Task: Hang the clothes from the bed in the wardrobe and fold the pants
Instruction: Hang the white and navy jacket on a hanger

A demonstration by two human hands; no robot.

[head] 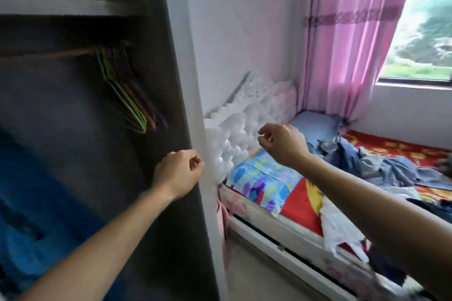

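Left hand (179, 173), with fingers curled in, sits against the front edge of the tall dark grey wardrobe (171, 61); motion blur makes it impossible to tell whether it grips that edge or only hovers in a loose fist. Inside the open wardrobe, up and to the left of this hand, a wooden hanging rail (49, 54) carries a bunch of thin wire hangers in green, orange and purple (126, 90). All of them look bare, with no garment on the rail. A blurred blue mass (36, 203) fills the wardrobe's lower part; what it is cannot be made out.

Right hand (283, 144) is raised over the white tufted headboard (234, 127), fingers loosely curled and holding nothing.

Further right, the bed with the red patterned cover (300, 205) holds a rumpled heap of blue and grey clothes (367, 161), with a white garment (340, 227) draped over the near edge. The heap lies beyond and to the right of the right hand, apart from it, and well apart from the left hand. A pink curtain (354, 32) hangs behind.

Judging by this, the task has barely begun: nothing is hung, nothing folded, and picking up a garment or hanger is yet to come.
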